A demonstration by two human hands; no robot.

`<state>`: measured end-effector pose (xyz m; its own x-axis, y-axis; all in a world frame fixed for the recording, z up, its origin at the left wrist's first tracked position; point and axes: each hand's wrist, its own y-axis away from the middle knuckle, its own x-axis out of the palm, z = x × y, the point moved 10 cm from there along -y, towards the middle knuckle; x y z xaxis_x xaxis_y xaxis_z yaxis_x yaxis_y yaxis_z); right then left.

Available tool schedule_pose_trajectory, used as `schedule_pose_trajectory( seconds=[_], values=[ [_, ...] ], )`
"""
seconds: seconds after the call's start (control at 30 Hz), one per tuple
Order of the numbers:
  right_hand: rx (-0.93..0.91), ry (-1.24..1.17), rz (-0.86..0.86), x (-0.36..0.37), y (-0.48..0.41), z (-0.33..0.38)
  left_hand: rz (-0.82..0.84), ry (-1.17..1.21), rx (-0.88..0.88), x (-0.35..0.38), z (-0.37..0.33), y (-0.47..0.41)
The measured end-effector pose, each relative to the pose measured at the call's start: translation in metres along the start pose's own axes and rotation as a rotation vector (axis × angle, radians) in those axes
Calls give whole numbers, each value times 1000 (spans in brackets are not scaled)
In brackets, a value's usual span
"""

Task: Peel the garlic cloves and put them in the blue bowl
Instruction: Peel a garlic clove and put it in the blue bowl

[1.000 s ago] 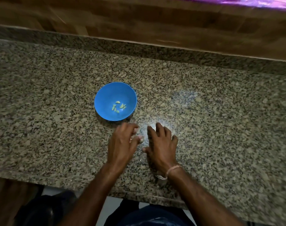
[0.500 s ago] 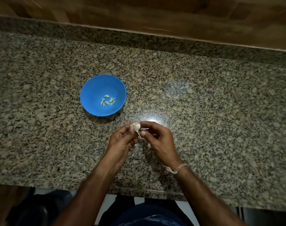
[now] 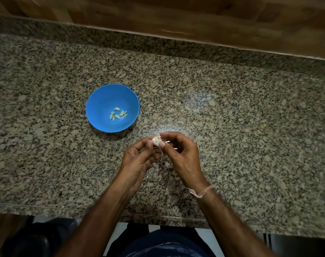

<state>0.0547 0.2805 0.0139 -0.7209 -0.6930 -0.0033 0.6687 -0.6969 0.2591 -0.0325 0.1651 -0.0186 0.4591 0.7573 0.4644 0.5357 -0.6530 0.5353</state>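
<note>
Head view: several peeled cloves (image 3: 118,114) already in the blue bowl (image 3: 95,108) on the table (image 3: 250,127); one garlic clove (image 3: 156,140), skin partly on, pinched between fingers of left hand (image 3: 139,160) and right hand (image 3: 184,156), just beside the bowl. Peeling unfinished, then dropping in.
</note>
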Motion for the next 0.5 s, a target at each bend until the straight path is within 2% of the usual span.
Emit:
schedule_pose_trajectory(
  seconds=[0.23,0.37,0.5],
  values=[
    [-191,119,1,6,5,26,19,78,-6,7,-8,-1],
    [-251,192,-2,7,6,34,-13,-8,45,4,-18,1],
    [-380,370,11,13,10,48,-29,-156,127,4,-28,4]
  ],
)
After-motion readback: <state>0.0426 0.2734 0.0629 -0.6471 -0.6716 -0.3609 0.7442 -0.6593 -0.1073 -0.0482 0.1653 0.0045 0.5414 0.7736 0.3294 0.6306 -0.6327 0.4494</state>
